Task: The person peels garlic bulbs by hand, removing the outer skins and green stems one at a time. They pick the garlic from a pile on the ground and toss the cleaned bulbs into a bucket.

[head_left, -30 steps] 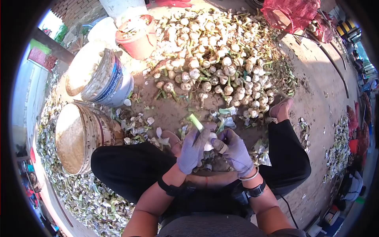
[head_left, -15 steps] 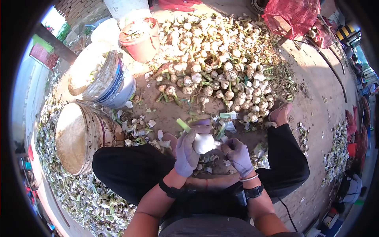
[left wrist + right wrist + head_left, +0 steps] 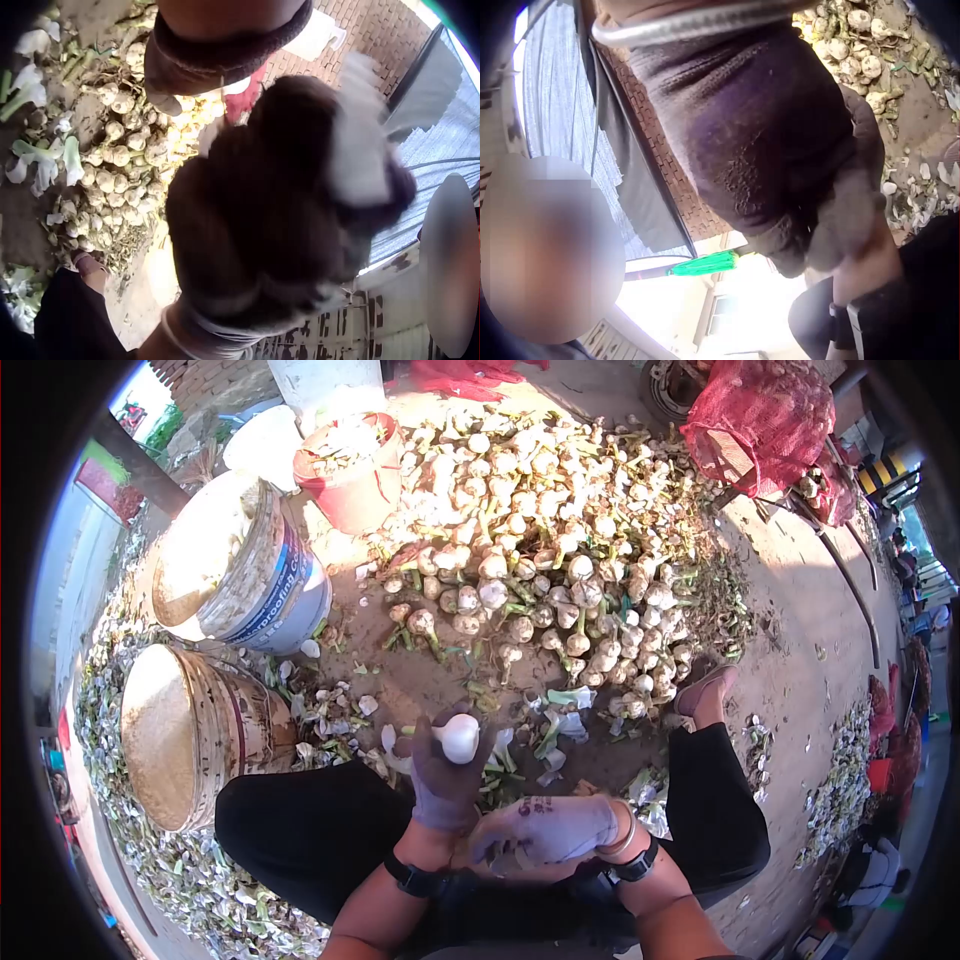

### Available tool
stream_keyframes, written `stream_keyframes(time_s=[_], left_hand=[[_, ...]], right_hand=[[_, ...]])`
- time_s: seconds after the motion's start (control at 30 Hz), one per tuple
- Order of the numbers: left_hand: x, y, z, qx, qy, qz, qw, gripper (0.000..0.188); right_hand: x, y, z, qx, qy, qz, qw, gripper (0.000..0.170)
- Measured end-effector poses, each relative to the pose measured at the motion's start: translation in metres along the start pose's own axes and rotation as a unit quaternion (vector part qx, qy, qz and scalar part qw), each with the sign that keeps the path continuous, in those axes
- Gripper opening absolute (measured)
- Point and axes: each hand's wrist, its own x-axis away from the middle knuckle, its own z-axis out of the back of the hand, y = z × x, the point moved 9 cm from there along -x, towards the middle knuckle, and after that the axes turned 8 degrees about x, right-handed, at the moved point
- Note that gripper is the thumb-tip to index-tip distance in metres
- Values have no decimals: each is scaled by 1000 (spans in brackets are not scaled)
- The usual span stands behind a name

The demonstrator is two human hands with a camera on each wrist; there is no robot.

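My gloved left hand (image 3: 446,782) holds a white, peeled garlic bulb (image 3: 460,739) at its fingertips, above the littered ground. A pale green stalk shows just left of the bulb. Close to the left wrist is my gloved right hand (image 3: 545,832), back upward and fingers curled in. The left wrist view has the right hand (image 3: 277,202) dark against the light, with a blurred pale strip (image 3: 360,142), like garlic skin, at its fingers. Curled fingers and a blurred thumb show on the right hand (image 3: 765,150) in the right wrist view.
A heap of unpeeled garlic (image 3: 550,550) lies ahead. To the left stand a tan bucket (image 3: 240,720), a white bucket with a blue label (image 3: 280,595) and a red bucket (image 3: 350,485). Garlic peelings (image 3: 170,860) litter the ground. A red mesh bag (image 3: 765,425) is at the back right.
The right hand has left the bulb and swung down and left to the left wrist. The left hand, still with the bulb, has shifted left.
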Motion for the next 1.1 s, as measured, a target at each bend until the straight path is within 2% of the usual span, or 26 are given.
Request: stream_keyframes(time_s=[0.03,0.07,0.1,0.13,0.17,0.23,0.3,0.33,0.37,0.43,0.47,0.5,0.57,0.63,0.67,0.7,0.73,0.77,0.8,0.83,0.87,0.93,0.97,1.03,1.07,1.1], left_hand=[[-7,8,11,-60,-1,-36,998,34],[-12,8,11,-28,17,-27,999,29],[-18,9,11,5,35,-20,999,28],[-6,30,-21,-330,-53,-195,922,28],[16,25,-55,-615,-133,-339,700,30],[9,18,-48,-612,-151,-304,714,36],[1,16,-43,-613,-166,-268,725,42],[-5,9,-43,-696,-188,-252,646,46],[-8,1,-42,-768,-204,-233,560,50],[-8,-4,-34,-724,-145,-165,654,55],[-14,-9,-25,-555,-97,-82,822,54],[-15,-19,-19,-348,-44,4,936,53],[-3,-20,-34,-296,-83,26,951,53],[19,-15,-58,-362,-157,-15,919,57],[29,-14,-60,-371,-140,5,918,66],[39,-15,-64,-373,-146,13,916,66],[52,-10,-83,-575,-205,-95,786,69],[68,-15,-100,-732,-254,-202,600,72],[79,-17,-105,-735,-273,-264,562,69],[85,-20,-107,-733,-283,-262,560,69],[95,-23,-113,-739,-314,-296,517,68],[113,-27,-120,-759,-346,-341,433,69],[116,-27,-116,-759,-350,-341,431,69],[110,-24,-100,-733,-339,-290,513,65],[113,-22,-98,-734,-341,-288,511,65],[110,-21,-91,-709,-341,-234,571,64]], right_hand=[[-4,4,11,-22,-31,61,997,19],[-11,20,69,168,102,42,980,24],[-11,83,126,284,189,-146,929,30],[-9,102,183,441,232,-361,788,36],[-3,111,221,673,381,-251,582,32],[4,195,285,518,311,-436,667,37],[7,230,298,555,312,-373,675,36],[2,217,293,514,273,-390,714,40],[0,194,278,430,300,-356,774,46],[-1,130,220,305,319,-254,861,45],[0,94,186,318,357,-198,856,44],[2,62,149,292,348,-192,870,46],[8,9,86,248,366,-59,895,42],[38,11,66,105,423,-63,898,39],[49,8,61,58,443,-62,893,38],[67,23,58,-119,491,-112,856,38],[77,28,52,-205,510,-133,825,38],[88,33,45,-289,533,-148,781,38],[84,30,42,-243,516,-148,808,39],[82,25,39,-198,495,-149,833,40],[86,15,41,-87,490,-166,851,38],[91,6,38,-44,465,-173,867,38],[91,2,35,-1,433,-181,883,38],[99,-9,32,-9,430,-157,889,32],[104,-5,27,-5,391,-193,900,30],[110,0,22,-2,350,-229,908,29]])
